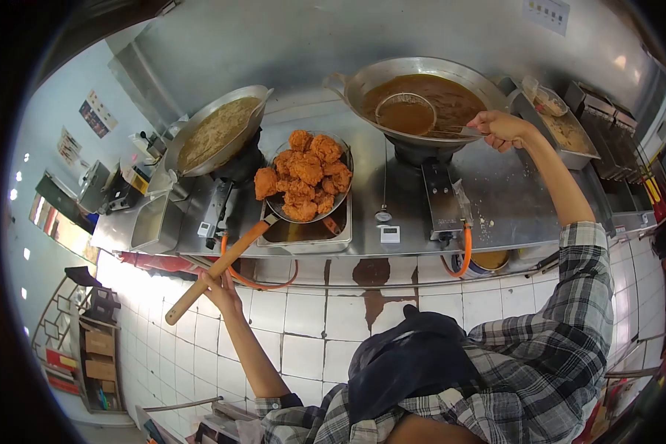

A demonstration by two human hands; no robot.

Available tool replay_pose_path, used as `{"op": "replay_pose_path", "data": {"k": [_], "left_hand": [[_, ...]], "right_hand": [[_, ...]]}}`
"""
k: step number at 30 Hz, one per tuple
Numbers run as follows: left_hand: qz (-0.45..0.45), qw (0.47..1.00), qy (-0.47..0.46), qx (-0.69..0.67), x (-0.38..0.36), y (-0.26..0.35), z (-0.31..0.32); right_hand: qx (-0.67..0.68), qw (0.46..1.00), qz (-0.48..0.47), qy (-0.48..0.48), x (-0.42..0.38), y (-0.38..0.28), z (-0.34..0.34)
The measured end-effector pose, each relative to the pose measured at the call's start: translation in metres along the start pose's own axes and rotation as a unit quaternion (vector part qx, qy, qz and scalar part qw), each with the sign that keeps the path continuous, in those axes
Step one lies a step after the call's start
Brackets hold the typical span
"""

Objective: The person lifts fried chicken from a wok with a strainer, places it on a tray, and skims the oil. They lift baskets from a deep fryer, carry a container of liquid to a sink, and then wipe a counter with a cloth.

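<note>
My left hand (222,293) is closed around the long wooden handle (222,272) of a round strainer. The strainer is heaped with several pieces of golden-brown fried chicken (305,170) and rests over a rectangular metal tray (303,243) holding dark liquid. At the upper right my right hand (502,131) grips the handle of a skimmer (406,115). Its round mesh head lies in the brown oil of a large wok (355,81). The right-hand fingers wrap the handle near the wok's right rim.
Left on the steel counter (414,200) stands a second wok (172,159) with foamy oil. Burner units with orange hoses (468,251) sit along the front. A thermometer (382,214), small timers (390,234), a left metal bin (152,222) and a right tray of breading (566,133) stand nearby.
</note>
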State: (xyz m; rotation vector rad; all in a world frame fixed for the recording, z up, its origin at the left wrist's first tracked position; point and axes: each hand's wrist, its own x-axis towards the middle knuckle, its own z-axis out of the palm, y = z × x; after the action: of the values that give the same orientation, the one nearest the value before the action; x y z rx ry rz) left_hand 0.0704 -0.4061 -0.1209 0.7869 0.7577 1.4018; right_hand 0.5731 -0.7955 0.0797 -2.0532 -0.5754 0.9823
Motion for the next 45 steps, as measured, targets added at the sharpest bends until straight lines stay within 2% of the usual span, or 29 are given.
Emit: {"op": "replay_pose_path", "data": {"k": [4,9,11,18,21,24,26,30,35,36,38,45], "left_hand": [[0.000,0.999,-0.037,-0.009,0.002,-0.002,-0.003],[-0.024,0.999,-0.030,-0.005,0.003,0.000,-0.005],[-0.024,0.999,-0.035,-0.003,-0.001,0.002,-0.002],[-0.037,0.998,-0.044,-0.001,0.000,0.004,-0.002],[-0.039,0.998,-0.049,-0.003,0.001,0.001,-0.005],[-0.028,0.997,-0.071,-0.017,0.004,-0.002,-0.011],[-0.027,0.997,-0.073,-0.017,0.004,-0.002,-0.014],[-0.026,0.996,-0.079,-0.020,0.003,-0.001,-0.012],[-0.015,0.998,-0.064,-0.023,-0.006,0.001,-0.007],[-0.010,0.998,-0.066,-0.021,-0.006,0.001,-0.008],[-0.004,0.998,-0.064,-0.016,-0.007,0.001,-0.008],[-0.010,0.999,-0.030,-0.035,-0.015,0.003,-0.005]], "right_hand": [[-0.014,0.999,-0.006,0.040,-0.019,0.009,0.006],[0.000,0.997,0.003,0.071,-0.034,0.019,0.012],[0.018,0.996,-0.038,0.081,-0.032,0.029,0.011],[0.011,0.992,-0.043,0.114,-0.042,0.026,0.009],[-0.007,0.992,0.008,0.123,-0.047,0.017,0.001],[0.026,0.996,0.044,0.073,-0.041,0.011,-0.020],[-0.130,0.987,0.074,0.060,-0.055,-0.010,-0.026],[-0.074,0.992,0.097,0.041,-0.036,-0.033,-0.062],[-0.190,0.967,0.165,0.020,-0.035,-0.072,-0.080],[-0.193,0.967,0.164,0.020,-0.031,-0.077,-0.086],[-0.194,0.959,0.202,-0.041,-0.022,-0.085,-0.102],[-0.123,0.958,0.244,-0.085,-0.004,-0.088,-0.140]]}}
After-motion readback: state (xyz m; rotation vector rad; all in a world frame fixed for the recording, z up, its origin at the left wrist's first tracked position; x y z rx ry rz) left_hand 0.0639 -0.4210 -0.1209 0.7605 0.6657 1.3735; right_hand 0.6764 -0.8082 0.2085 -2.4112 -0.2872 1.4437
